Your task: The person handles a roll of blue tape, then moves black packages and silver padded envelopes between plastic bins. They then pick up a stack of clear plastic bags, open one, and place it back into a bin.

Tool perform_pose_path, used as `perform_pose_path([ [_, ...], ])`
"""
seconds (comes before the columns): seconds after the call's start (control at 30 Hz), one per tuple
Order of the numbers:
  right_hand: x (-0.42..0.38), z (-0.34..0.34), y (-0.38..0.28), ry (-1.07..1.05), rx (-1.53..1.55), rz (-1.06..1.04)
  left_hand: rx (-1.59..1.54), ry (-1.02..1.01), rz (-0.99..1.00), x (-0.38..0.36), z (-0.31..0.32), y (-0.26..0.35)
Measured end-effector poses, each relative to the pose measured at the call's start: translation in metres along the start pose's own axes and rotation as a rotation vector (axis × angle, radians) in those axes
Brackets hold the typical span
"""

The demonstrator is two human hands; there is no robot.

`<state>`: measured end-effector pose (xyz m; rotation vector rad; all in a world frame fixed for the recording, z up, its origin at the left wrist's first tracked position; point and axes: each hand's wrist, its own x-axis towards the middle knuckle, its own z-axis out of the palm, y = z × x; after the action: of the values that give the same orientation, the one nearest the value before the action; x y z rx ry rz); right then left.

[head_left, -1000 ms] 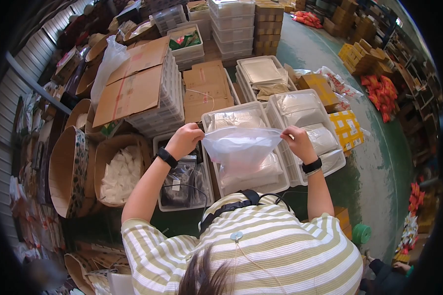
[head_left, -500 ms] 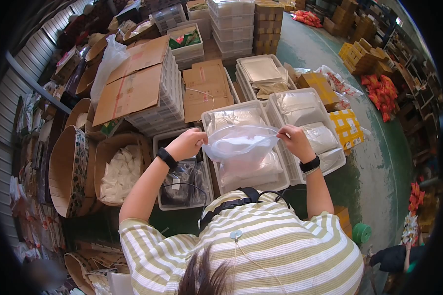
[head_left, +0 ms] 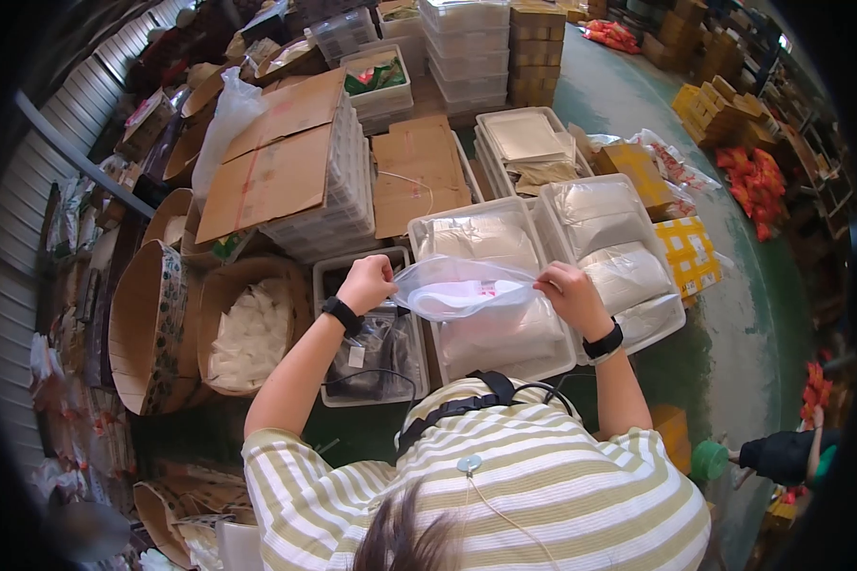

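Observation:
A clear plastic bag (head_left: 414, 282) is stretched between my two hands, its mouth facing up toward me. Through the opening shows a flat white item (head_left: 448, 299) with a small red mark. My left hand (head_left: 368, 282) pinches the bag's left edge, and my right hand (head_left: 568, 288) grips the right edge with fingers closed. Directly below the bag is a white plastic bin (head_left: 428, 364) holding plastic-wrapped white packs (head_left: 500, 338). Under my left forearm stands another bin with dark bagged goods (head_left: 376, 357).
To the right, a white bin (head_left: 674, 319) carries more wrapped packs. Flattened cardboard (head_left: 271, 162) covers stacked crates at left, near a cardboard box of white pieces (head_left: 250, 333). A yellow-taped carton (head_left: 687, 255) sits at right. Another person (head_left: 781, 461) is at lower right.
The bag's mouth has spread wider, and the white item with the red mark now shows inside. Both hands keep their hold. The camera view has shifted slightly.

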<state>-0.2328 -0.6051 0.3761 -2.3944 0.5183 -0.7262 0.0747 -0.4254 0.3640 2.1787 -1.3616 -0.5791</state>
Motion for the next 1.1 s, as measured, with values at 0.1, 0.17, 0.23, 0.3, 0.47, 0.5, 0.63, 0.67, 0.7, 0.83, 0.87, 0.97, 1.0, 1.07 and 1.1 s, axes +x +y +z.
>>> perform_pose_path([
  [0.1,-0.003,0.011,-0.015,0.006,-0.036,-0.012,-0.088,0.067,-0.23,-0.006,-0.005,-0.001],
  [0.17,-0.004,0.019,-0.021,0.001,-0.056,-0.037,-0.24,0.045,-0.341,-0.002,0.001,-0.021],
  [0.23,-0.004,0.024,-0.028,-0.003,-0.062,-0.065,-0.443,0.014,-0.415,-0.002,0.005,-0.028],
  [0.3,-0.003,0.031,-0.031,-0.016,-0.09,-0.087,-0.611,-0.04,-0.463,-0.001,0.008,-0.03],
  [0.47,0.001,0.039,-0.035,-0.041,-0.125,-0.15,-0.61,-0.021,-0.501,0.003,0.01,-0.033],
  [0.5,0.002,0.039,-0.035,-0.045,-0.129,-0.155,-0.612,-0.019,-0.498,0.003,0.009,-0.032],
  [0.63,0.003,0.042,-0.032,-0.032,-0.134,-0.145,-0.399,0.031,-0.391,0.004,0.009,-0.033],
  [0.67,0.003,0.041,-0.031,-0.022,-0.135,-0.128,-0.343,0.034,-0.381,0.003,0.007,-0.032],
  [0.7,0.003,0.041,-0.028,-0.012,-0.136,-0.112,-0.288,0.036,-0.371,0.002,0.004,-0.03],
  [0.83,0.003,0.034,-0.02,0.021,-0.133,-0.061,0.116,-0.013,-0.225,-0.005,-0.014,-0.022],
  [0.87,0.002,0.032,-0.019,0.026,-0.132,-0.053,0.182,-0.016,-0.155,-0.006,-0.014,-0.023],
  [0.97,0.003,0.027,-0.015,0.034,-0.122,-0.036,0.331,-0.031,-0.024,-0.007,-0.018,-0.02],
  [1.0,0.004,0.025,-0.014,0.033,-0.114,-0.035,0.348,-0.04,-0.033,-0.008,-0.022,-0.011],
  [1.07,0.006,0.021,-0.009,0.019,-0.089,-0.043,0.373,-0.053,-0.044,-0.005,-0.024,-0.007],
  [1.1,0.007,0.018,-0.005,0.006,-0.071,-0.052,0.38,-0.057,-0.045,-0.003,-0.025,-0.008],
])
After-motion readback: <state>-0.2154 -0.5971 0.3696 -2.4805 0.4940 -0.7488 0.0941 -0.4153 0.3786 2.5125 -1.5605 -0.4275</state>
